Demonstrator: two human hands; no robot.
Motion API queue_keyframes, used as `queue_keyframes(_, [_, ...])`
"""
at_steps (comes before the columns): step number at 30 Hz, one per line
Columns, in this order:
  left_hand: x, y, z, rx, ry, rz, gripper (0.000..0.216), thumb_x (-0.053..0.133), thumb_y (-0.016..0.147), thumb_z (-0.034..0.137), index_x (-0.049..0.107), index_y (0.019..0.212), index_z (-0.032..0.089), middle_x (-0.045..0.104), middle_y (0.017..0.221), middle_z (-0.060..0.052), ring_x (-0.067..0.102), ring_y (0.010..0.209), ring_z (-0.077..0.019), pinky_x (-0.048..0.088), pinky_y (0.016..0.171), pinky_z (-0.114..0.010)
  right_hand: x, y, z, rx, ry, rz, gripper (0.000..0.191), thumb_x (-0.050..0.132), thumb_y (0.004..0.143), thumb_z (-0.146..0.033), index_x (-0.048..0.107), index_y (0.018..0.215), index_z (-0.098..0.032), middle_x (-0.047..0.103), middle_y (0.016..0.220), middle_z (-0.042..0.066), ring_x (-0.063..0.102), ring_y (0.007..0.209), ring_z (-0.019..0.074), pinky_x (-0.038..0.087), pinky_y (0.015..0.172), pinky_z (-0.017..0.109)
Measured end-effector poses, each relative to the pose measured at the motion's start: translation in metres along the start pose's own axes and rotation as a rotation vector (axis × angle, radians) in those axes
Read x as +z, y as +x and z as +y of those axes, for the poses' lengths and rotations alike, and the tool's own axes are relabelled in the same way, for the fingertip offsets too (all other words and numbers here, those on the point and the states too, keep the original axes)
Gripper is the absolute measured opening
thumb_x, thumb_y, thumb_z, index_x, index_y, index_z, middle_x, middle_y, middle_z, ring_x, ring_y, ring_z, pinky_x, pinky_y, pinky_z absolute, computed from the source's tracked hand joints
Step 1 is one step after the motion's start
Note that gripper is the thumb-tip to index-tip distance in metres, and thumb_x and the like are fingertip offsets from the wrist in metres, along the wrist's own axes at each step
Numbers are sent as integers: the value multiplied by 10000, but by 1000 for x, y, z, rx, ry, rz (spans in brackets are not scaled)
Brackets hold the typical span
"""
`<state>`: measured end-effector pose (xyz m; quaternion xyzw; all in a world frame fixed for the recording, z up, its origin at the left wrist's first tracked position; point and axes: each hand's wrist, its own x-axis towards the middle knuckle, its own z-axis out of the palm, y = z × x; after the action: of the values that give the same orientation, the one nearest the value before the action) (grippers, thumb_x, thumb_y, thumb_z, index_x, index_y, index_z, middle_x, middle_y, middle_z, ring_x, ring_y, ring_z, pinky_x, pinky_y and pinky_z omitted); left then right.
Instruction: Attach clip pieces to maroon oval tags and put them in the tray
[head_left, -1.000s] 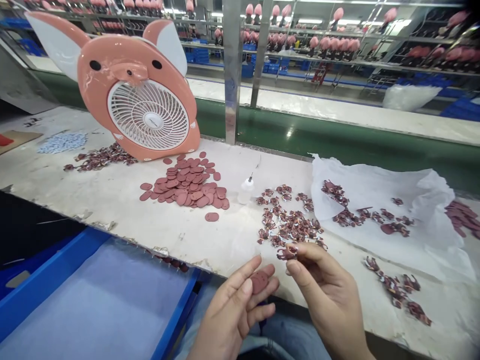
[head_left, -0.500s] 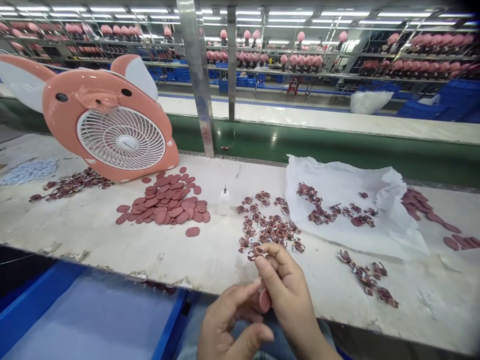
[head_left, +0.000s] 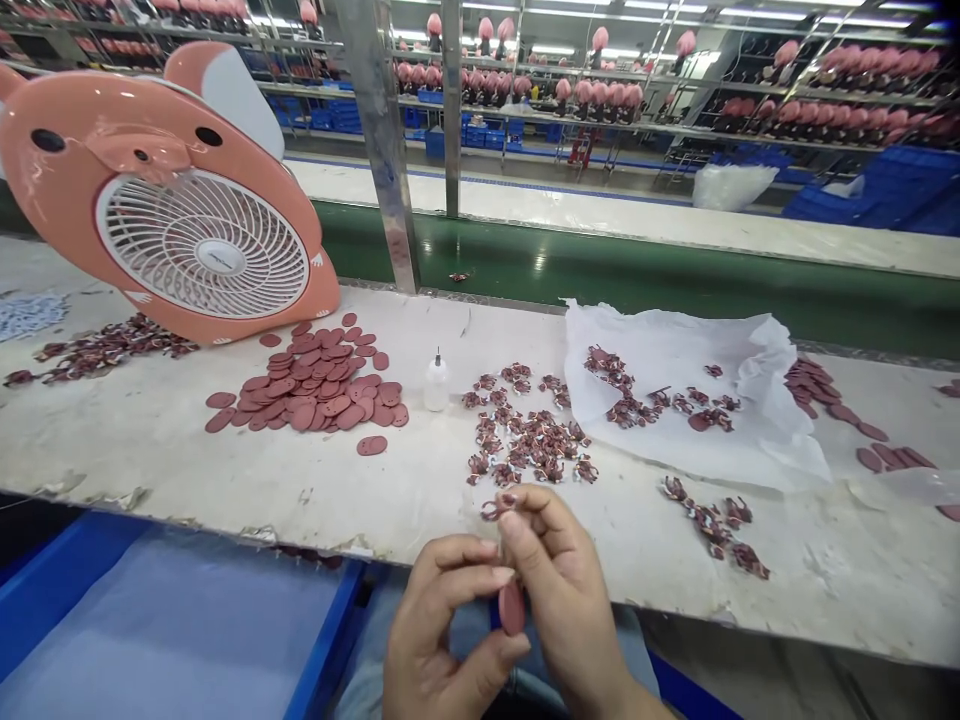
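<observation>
A reddish-brown oval disc stands on edge between my hands, above my lap. My left hand has its fingertips at the disc's upper end and its thumb at the lower end, closed around it. My right hand pinches a small dark-brown figure-like piece between thumb and forefinger, just above the disc. Whether the piece and disc are joined is hidden by the fingers. Just beyond lies a cluster of similar brown pieces. A small white needle-tipped bottle stands left of that cluster.
A pile of oval discs lies before an orange animal-shaped fan. Crumpled white sheeting holds more pieces, with several others nearer. A blue bin sits below the table's worn front edge. Behind runs a green belt.
My view has shifted slightly. My left fingers have closed in around the disc, which now shows more of its face. My right hand still pinches the small brown piece.
</observation>
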<state>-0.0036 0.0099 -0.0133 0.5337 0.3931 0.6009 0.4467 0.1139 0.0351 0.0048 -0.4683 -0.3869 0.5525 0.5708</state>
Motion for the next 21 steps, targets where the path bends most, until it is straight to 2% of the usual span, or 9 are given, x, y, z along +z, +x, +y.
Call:
queue_keyframes(2, [2, 0, 9, -292, -234, 55, 248, 780, 702, 374, 738, 925, 274, 681, 1011, -53, 634, 941, -192, 522, 793, -257, -14, 3, -7, -88, -53, 42, 115, 590, 935, -347, 597, 1023, -273, 526, 833, -39, 492, 614, 43, 448, 546, 120])
queue_keyframes(4, [3, 1, 19, -550, -480, 38, 261, 798, 676, 392, 735, 892, 260, 729, 917, -48, 666, 809, -172, 533, 659, -228, -28, 3, -17, -157, -97, 55, 93, 610, 923, -323, 625, 1009, -289, 516, 936, -30, 523, 718, 56, 482, 632, 126])
queue_keyframes(7, [0, 5, 31, -745, -686, -13, 264, 824, 650, 359, 736, 861, 226, 753, 793, -42, 666, 657, -134, 503, 530, -177, -42, -4, -36, -185, -162, -56, 83, 621, 913, -269, 657, 984, -292, 535, 962, -23, 570, 743, 71, 516, 656, 147])
queue_keyframes(12, [-4, 7, 39, -863, -788, -47, 307, 814, 666, 356, 746, 937, 230, 749, 731, -37, 660, 595, -105, 489, 505, -152, -43, -15, -66, -108, -319, -343, 217, 659, 869, -166, 686, 1003, -335, 650, 857, -41, 645, 732, 80, 531, 649, 140])
queue_keyframes(16, [-6, 3, 37, -885, -817, -101, 305, 820, 652, 361, 752, 919, 231, 727, 696, -15, 658, 577, -101, 481, 484, -145, -39, -14, -78, -140, -427, -447, 320, 652, 839, -79, 693, 1051, -315, 708, 873, -22, 673, 767, 103, 539, 656, 154])
queue_keyframes(21, [-10, -4, 27, -867, -827, -168, 272, 783, 711, 344, 739, 953, 226, 718, 678, -10, 671, 585, -111, 485, 490, -145, -36, -12, -84, -242, -527, -505, 183, 702, 830, -145, 710, 979, -252, 714, 772, -9, 665, 660, 107, 532, 614, 174])
